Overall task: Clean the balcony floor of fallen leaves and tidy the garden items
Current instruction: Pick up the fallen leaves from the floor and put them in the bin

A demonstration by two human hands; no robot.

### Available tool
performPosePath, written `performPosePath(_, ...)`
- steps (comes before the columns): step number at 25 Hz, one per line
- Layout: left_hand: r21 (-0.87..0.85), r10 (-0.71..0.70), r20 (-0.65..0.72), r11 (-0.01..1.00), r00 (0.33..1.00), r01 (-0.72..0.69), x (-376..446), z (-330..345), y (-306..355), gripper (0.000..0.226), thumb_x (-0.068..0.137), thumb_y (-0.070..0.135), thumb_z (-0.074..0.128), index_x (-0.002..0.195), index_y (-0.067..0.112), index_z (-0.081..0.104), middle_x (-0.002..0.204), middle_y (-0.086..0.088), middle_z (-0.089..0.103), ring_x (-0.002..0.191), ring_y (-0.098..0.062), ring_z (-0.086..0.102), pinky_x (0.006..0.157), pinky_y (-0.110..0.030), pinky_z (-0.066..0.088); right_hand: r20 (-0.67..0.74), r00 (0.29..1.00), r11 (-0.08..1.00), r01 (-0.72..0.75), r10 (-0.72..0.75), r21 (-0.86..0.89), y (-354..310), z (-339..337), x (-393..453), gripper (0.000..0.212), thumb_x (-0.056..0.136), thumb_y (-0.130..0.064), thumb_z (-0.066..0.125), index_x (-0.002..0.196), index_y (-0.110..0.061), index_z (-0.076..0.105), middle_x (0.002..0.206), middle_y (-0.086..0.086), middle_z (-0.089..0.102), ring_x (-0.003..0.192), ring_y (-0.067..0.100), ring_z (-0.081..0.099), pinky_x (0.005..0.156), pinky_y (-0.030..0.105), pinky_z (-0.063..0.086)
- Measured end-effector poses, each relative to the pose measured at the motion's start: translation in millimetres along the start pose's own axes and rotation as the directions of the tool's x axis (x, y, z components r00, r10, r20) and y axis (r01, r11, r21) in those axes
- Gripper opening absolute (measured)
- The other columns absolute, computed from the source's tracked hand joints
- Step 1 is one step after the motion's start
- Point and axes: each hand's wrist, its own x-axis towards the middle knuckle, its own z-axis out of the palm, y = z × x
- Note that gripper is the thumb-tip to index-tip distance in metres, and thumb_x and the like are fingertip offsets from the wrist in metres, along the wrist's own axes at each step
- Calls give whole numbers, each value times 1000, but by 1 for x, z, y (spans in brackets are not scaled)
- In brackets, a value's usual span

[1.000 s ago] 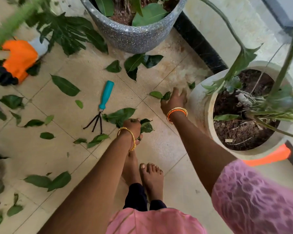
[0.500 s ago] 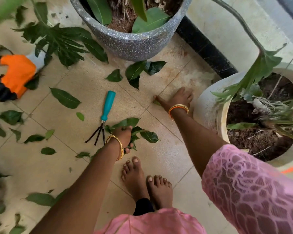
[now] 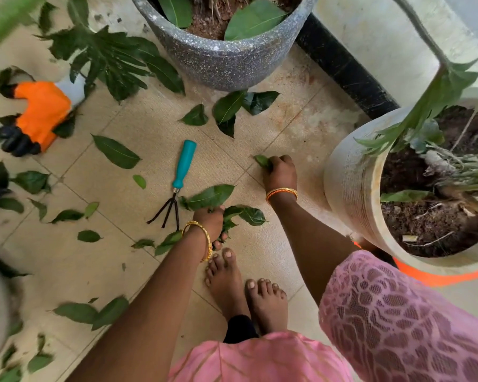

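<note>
A grey speckled pot [image 3: 226, 64] and a pale pot [image 3: 351, 186] are standing on the tiled floor [image 3: 127, 260], fallen leaves [image 3: 116, 151] lying scattered around. The left hand [image 3: 209, 224] is clutching a leaf bunch [image 3: 210, 197] beside the teal hand rake [image 3: 181, 172]; the right hand [image 3: 280, 170] is pinching a small leaf [image 3: 262, 161] off the floor.

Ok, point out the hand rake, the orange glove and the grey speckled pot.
hand rake [image 3: 185, 161], head view, on its teal handle.
orange glove [image 3: 42, 110], head view, on its orange back.
grey speckled pot [image 3: 226, 59], head view, on its outer wall.
</note>
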Motion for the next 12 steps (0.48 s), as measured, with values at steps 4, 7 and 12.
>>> performPosePath(4,-6,6,-5,1000,1000,-6,-2,0,-3,23,100,30,41,89,11,48,66,-6,47,45,-14,38,33,-12,26,98,992,979,94,-77,-181,-1,-10,-6,26,93,-3,44,111,4,61,107,22,56,98,36,55,79,37,47)
performPosePath(7,-15,15,-46,1000,999,-16,-11,2,2,28,100,33,40,84,12,48,63,-6,48,46,-15,38,32,-16,29,141,987,996,84,-79,-26,-11,-14,-29,31,92,2,45,116,-1,63,107,20,61,98,34,59,85,36,48)
performPosePath(12,-44,122,-184,990,975,-133,-43,13,0,38,103,24,37,130,2,50,127,-16,54,108,-28,50,88,-26,37,431,890,986,106,-151,126,-32,-42,-109,28,90,1,51,113,-1,66,110,15,67,101,28,63,87,21,46)
